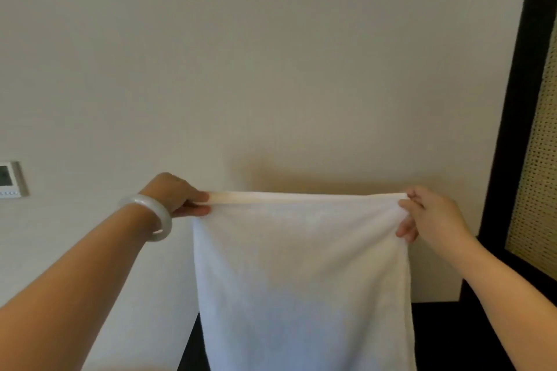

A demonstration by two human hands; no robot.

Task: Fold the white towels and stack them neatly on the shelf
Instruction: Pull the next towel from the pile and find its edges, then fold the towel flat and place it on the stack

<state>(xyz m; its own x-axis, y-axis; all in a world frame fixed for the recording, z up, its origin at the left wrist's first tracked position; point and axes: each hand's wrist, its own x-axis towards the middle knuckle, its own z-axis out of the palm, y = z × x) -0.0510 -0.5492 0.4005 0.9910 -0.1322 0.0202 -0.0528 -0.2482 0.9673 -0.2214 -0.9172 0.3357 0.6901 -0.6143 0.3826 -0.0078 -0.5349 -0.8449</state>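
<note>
A plain pale wall (271,54) fills most of the view. At 9 o'clock on the left edge sits a small wall control panel (10,179), partly cut off. From 1 to 4 o'clock runs a dark frame (518,99) with a woven cane panel (539,159) beyond it. A dark surface (434,337) shows at 5 o'clock, beside the cloth. Nothing stands between the hands and the cloth.

The white towel (301,280) hangs in the air at 6 o'clock, its top edge stretched taut and level between the two hands. The left hand (177,193), a pale bangle (156,217) on its wrist, has its fingers (196,197) curled, pinching the corner at 9 o'clock of the towel. The right hand (428,214) pinches the corner at 3 o'clock, its fingers (407,227) bunched on the cloth. The rest drops straight down past the bottom edge.
</note>
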